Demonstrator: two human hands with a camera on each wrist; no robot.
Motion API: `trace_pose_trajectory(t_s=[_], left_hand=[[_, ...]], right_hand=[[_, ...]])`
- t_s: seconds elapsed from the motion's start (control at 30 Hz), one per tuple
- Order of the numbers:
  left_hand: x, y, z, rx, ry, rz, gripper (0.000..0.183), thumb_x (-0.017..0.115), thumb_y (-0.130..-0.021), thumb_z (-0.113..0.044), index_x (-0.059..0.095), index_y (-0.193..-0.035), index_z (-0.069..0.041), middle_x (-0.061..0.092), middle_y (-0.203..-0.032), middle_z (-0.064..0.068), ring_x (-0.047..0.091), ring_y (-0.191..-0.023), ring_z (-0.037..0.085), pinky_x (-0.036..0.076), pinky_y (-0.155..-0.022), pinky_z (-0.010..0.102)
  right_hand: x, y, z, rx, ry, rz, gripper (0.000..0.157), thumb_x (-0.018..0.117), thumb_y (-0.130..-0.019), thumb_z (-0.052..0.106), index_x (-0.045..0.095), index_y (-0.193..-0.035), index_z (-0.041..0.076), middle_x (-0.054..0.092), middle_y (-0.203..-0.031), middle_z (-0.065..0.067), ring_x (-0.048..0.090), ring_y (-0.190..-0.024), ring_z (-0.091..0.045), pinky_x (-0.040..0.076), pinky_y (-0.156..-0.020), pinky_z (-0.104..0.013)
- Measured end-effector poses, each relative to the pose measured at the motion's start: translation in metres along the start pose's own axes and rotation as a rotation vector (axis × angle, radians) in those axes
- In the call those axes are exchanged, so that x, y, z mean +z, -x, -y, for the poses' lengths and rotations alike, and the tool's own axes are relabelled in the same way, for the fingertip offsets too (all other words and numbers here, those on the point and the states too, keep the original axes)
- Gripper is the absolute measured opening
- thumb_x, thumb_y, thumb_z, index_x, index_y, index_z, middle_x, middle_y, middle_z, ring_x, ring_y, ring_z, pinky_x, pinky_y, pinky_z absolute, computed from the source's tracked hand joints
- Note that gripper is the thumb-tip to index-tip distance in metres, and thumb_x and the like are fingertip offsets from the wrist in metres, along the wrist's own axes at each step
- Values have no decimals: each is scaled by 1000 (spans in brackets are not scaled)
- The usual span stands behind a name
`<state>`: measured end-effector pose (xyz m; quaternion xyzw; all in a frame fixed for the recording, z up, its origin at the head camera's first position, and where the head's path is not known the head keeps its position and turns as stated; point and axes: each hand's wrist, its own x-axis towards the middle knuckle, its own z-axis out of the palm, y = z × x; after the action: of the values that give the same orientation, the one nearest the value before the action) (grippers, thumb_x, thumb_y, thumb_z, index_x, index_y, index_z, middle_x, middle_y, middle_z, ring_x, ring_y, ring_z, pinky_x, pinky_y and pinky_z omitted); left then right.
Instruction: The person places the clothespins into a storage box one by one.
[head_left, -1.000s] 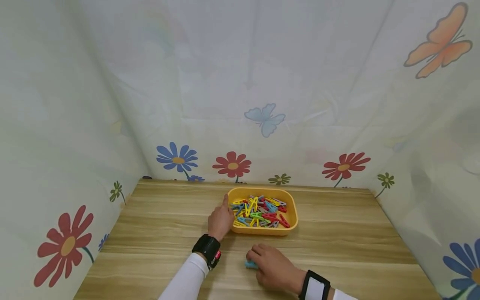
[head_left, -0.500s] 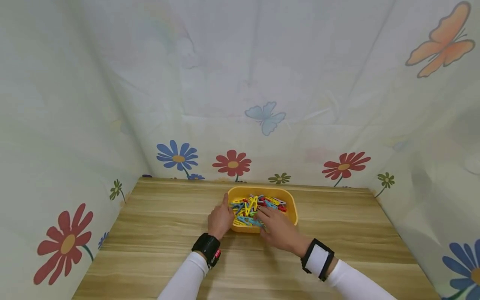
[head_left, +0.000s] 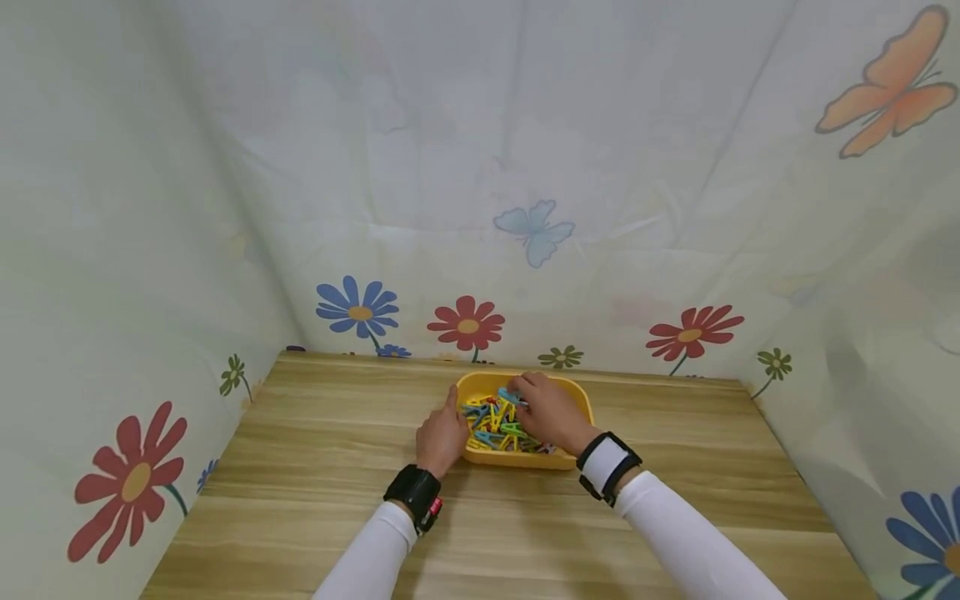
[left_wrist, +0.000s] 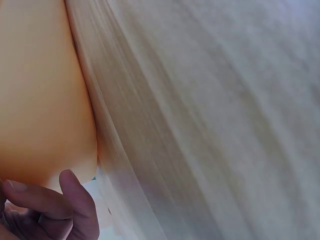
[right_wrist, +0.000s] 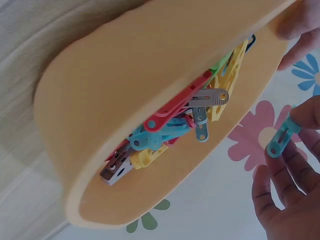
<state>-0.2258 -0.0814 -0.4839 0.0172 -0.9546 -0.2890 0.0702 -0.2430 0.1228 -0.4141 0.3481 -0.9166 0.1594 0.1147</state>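
Observation:
A yellow plastic tray [head_left: 525,460] with raised walls stands on the table, filled with colourful plastic clothespins [head_left: 491,421]. At its left end my left hand [head_left: 441,437] grips the rim, index finger pointing away from me along it. Some of its fingers [left_wrist: 82,207] show curled beside the wall in the left wrist view. Above the far part of the tray, my right hand [head_left: 553,410] pinches a blue clothespin [right_wrist: 283,137] between thumb and fingers. The right hand hides the tray's right side in the head view.
The wood-grain table [head_left: 315,433] stretches to both sides of the tray. Behind it hangs a pale curtain [head_left: 615,275] printed with flowers and butterflies, which also runs along the left and right sides.
My right hand has lifted the blue clothespin from the table in front and carried it away from me, over the tray. My left hand has stayed at the tray's left end.

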Motion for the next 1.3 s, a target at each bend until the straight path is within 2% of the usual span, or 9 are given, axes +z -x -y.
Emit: trace_pose_trajectory(t_s=[0.17, 0.27, 0.33, 0.4, 0.5, 0.67, 0.9, 1.13, 1.3], left_hand=[[1, 0, 0, 0, -2, 10, 55, 48, -94, -20, 28, -145, -14, 45, -50, 3, 42, -40, 17, 33, -37, 33], [2, 1, 1, 10, -1, 0, 55, 49, -93, -20, 29, -144, -13, 45, -50, 3, 42, -40, 17, 32, -36, 33], [2, 1, 2, 14, -5, -5, 55, 49, -93, -19, 29, -144, -13, 44, -50, 3, 42, -40, 17, 33, -36, 34], [2, 1, 2, 16, -3, -4, 55, 49, -93, -19, 29, -144, -13, 45, -51, 2, 42, -40, 17, 34, -36, 34], [3, 0, 1, 16, -3, 0, 55, 49, -93, -20, 29, -144, -13, 45, -52, 2, 42, -41, 16, 36, -37, 34], [2, 0, 3, 24, -6, -6, 55, 49, -93, -19, 29, -144, -12, 45, -50, 2, 42, -39, 16, 33, -36, 33], [0, 1, 7, 0, -15, 15, 55, 47, -93, -20, 28, -144, -12, 44, -50, 2, 41, -39, 16, 31, -36, 31], [0, -1, 11, 3, 0, -18, 54, 48, -93, -20, 30, -143, -11, 43, -48, 2, 40, -38, 17, 28, -36, 31], [-1, -2, 15, 15, 12, -13, 54, 47, -94, -22, 30, -144, -11, 46, -50, 4, 42, -39, 18, 31, -37, 33]], right_hand=[[2, -4, 0, 27, 6, 37, 27, 61, -83, 14, 58, -109, 15, 56, -102, 1, 51, -86, -14, 49, -74, -32], [3, -3, 1, 52, 19, 54, 40, 65, -83, 23, 54, -120, 14, 53, -118, -6, 50, -101, -21, 48, -81, -37], [3, 0, 0, 85, 27, 83, 57, 68, -81, 33, 46, -131, 16, 41, -136, -11, 42, -116, -28, 42, -90, -45], [3, 3, 0, 120, 28, 117, 75, 69, -79, 44, 34, -141, 18, 21, -149, -13, 26, -129, -34, 33, -97, -53], [1, 9, 0, 132, 22, 132, 87, 68, -77, 50, 24, -146, 20, 5, -153, -13, 11, -135, -35, 23, -101, -59], [0, 20, 4, 108, 14, 84, 84, 68, -77, 48, 27, -145, 20, 8, -152, -14, 9, -135, -33, 20, -102, -60], [1, 39, 13, 118, 7, 82, 81, 64, -81, 50, 24, -146, 23, 10, -152, -12, 13, -135, -32, 20, -100, -62], [4, 51, 17, 122, -31, 37, 78, 66, -81, 45, 28, -145, 22, 10, -153, -9, 12, -135, -30, 18, -101, -62], [8, 61, 19, 114, -8, 38, 79, 65, -80, 48, 29, -144, 20, 13, -152, -11, 14, -134, -33, 18, -100, -63]])
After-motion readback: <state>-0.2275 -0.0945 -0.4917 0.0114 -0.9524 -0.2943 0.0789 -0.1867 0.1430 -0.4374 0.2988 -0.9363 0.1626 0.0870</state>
